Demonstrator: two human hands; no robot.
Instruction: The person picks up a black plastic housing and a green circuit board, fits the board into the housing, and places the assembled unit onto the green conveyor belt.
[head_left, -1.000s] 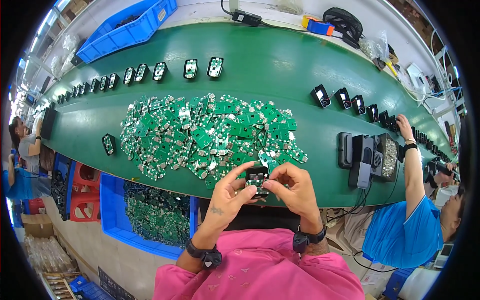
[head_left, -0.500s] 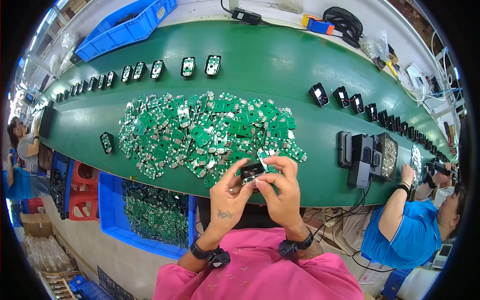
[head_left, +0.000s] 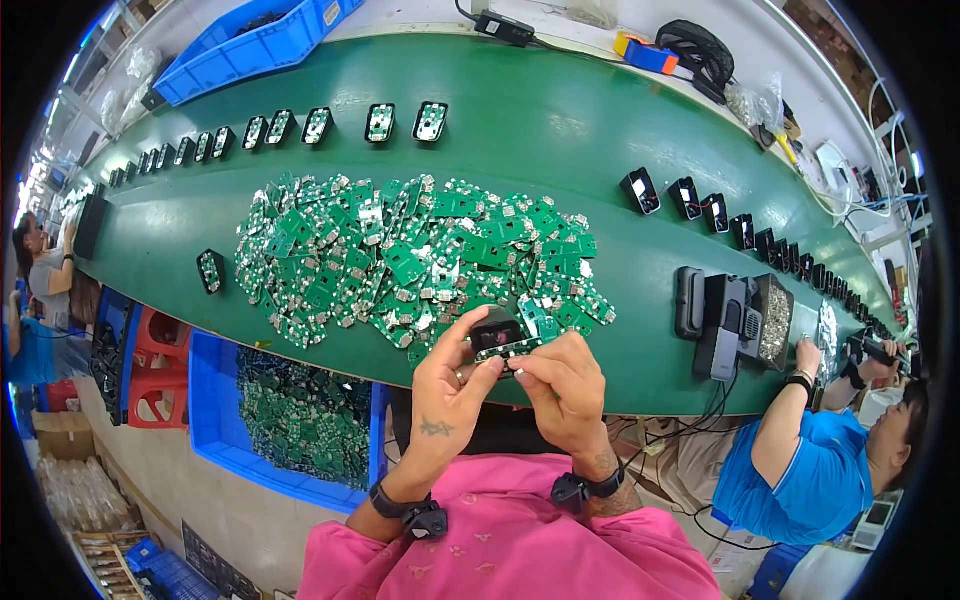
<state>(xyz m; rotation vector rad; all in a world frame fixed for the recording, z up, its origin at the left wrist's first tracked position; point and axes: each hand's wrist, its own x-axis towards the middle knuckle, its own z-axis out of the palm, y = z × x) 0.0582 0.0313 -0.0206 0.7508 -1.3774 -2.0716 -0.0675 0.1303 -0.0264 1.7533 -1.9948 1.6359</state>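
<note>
In front of me my left hand [head_left: 450,395] is closed around a black plastic housing [head_left: 494,326], its hollow side turned toward me. A narrow circuit board [head_left: 508,350] lies along the housing's lower edge, near my left thumb. At the board's right end, my right hand [head_left: 568,385] is closed in a pinch, with a small white piece [head_left: 516,371] at its fingertips. Whether that piece is joined to the board I cannot tell. Just beyond both hands spreads a heap of green circuit boards [head_left: 400,262].
Housings with boards [head_left: 430,122] line the far left; black housings [head_left: 640,190] line the right. One filled housing [head_left: 210,271] sits left of the heap. Black devices [head_left: 722,325] and a parts tray [head_left: 774,325] stand right, near a co-worker [head_left: 815,455]. A blue bin [head_left: 215,440] is below left.
The housing has tipped up, and the circuit board now shows along its lower edge. My right hand has moved from the housing's far rim down to the board's right end, fingers drawn together.
</note>
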